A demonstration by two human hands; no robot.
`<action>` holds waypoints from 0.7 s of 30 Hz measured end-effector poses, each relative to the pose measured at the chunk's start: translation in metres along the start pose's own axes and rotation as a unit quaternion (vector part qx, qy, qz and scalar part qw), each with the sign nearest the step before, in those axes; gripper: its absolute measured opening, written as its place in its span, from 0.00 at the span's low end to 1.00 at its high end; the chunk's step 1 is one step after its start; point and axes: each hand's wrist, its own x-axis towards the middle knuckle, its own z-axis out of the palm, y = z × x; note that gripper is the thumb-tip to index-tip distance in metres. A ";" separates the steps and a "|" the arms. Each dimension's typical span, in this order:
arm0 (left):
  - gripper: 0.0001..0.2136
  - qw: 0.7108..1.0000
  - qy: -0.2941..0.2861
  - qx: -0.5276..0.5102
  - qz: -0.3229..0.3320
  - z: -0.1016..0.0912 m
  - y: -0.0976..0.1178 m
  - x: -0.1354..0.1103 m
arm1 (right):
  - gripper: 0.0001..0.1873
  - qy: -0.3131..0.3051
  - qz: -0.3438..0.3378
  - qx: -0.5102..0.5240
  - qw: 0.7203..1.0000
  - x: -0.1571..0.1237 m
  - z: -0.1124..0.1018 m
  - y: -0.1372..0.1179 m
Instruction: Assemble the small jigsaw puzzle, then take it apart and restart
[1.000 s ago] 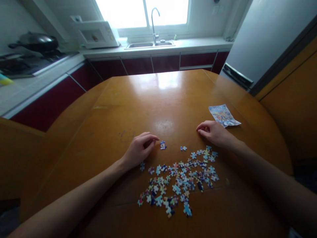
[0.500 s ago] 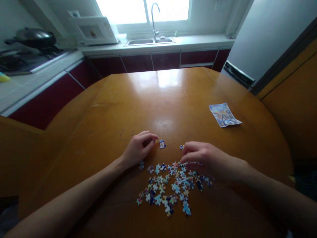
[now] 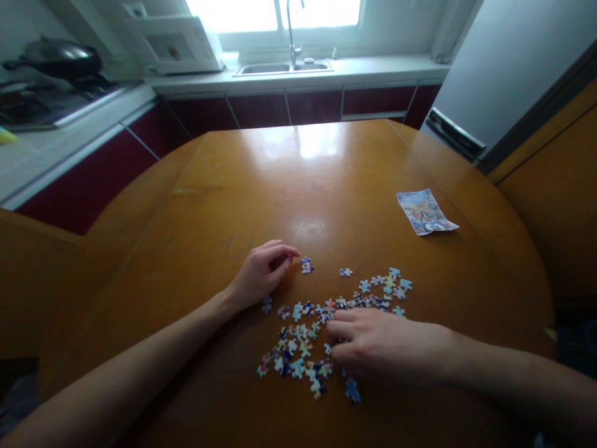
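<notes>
My left hand [image 3: 265,274] rests on the table with fingers loosely bent and thumb apart from the index finger. Its index fingertip lies beside a small group of jigsaw puzzle pieces [image 3: 306,266], blue and pale, that look joined. Over the right part of the loose puzzle pieces [image 3: 303,339] is my right hand [image 3: 368,342], its bent fingers and thumb apart and reaching down among them. A pale piece [image 3: 328,349] shows at its fingertips; I see none held. Some pieces are hidden under this hand. Another small piece or pair [image 3: 346,272] lies alone between the hands.
More loose pieces [image 3: 390,283] lie beyond my right hand. A creased, printed picture sheet [image 3: 426,213] is on the right of the wooden table [image 3: 289,180]. Behind the table are a counter with a sink [image 3: 265,69], a microwave [image 3: 175,46] and a pan on the stove [image 3: 63,59].
My right hand has moved nearer to me and slightly left, uncovering pieces at the far right of the pile. My left hand stays beside the joined pieces. The view has tilted slightly downward.
</notes>
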 end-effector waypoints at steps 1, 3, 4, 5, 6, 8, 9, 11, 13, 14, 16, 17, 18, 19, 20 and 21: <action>0.07 1.000 -0.001 0.000 0.000 0.000 0.000 0.000 | 0.08 0.005 0.007 0.031 0.999 0.000 0.001 0.000; 0.07 1.000 0.000 -0.002 0.000 0.001 0.000 0.000 | 0.06 0.042 0.048 0.127 0.990 0.000 0.002 0.003; 0.07 1.000 0.000 -0.002 -0.001 0.001 -0.001 0.000 | 0.06 0.081 0.085 0.186 0.976 0.001 0.003 0.005; 0.07 1.000 0.001 -0.002 0.000 0.001 -0.001 0.000 | 0.06 0.129 0.127 0.245 0.952 0.001 0.003 0.007; 0.07 1.000 0.001 -0.001 0.000 0.001 -0.001 0.000 | 0.06 0.179 0.167 0.301 0.922 0.002 0.003 0.010; 0.08 1.000 0.000 0.004 0.002 0.001 -0.002 0.000 | 0.08 0.265 0.227 0.391 0.852 0.003 0.002 0.017; 0.08 1.000 -0.001 0.007 0.006 0.001 -0.003 -0.001 | 0.09 0.294 0.247 0.418 0.823 0.004 0.001 0.021; 0.08 1.000 -0.006 0.014 0.014 0.001 -0.003 -0.001 | 0.09 0.329 0.280 0.443 0.785 0.004 -0.002 0.026; 0.08 0.999 -0.010 0.020 0.025 0.002 -0.004 -0.002 | 0.10 0.346 0.307 0.441 0.769 0.005 -0.004 0.029; 0.08 0.999 -0.011 0.022 0.031 0.002 -0.004 -0.003 | 0.09 0.351 0.313 0.438 0.766 0.005 -0.005 0.030; 0.08 0.999 -0.013 0.024 0.040 0.002 -0.004 -0.003 | 0.08 0.357 0.316 0.436 0.764 0.007 -0.005 0.030; 0.08 0.999 -0.015 0.025 0.044 0.002 -0.003 -0.004 | 0.08 0.361 0.314 0.436 0.762 0.008 -0.004 0.030; 0.08 0.998 -0.016 0.026 0.047 0.002 -0.003 -0.004 | 0.08 0.367 0.309 0.440 0.759 0.009 -0.004 0.031; 0.08 0.998 -0.017 0.028 0.050 0.002 -0.003 -0.004 | 0.09 0.374 0.306 0.446 0.754 0.010 -0.003 0.031; 0.09 0.998 -0.019 0.030 0.053 0.002 -0.003 -0.004 | 0.10 0.380 0.304 0.450 0.749 0.012 -0.003 0.031; 0.09 0.998 -0.021 0.032 0.057 0.002 -0.003 -0.004 | 0.11 0.386 0.304 0.449 0.746 0.013 -0.003 0.032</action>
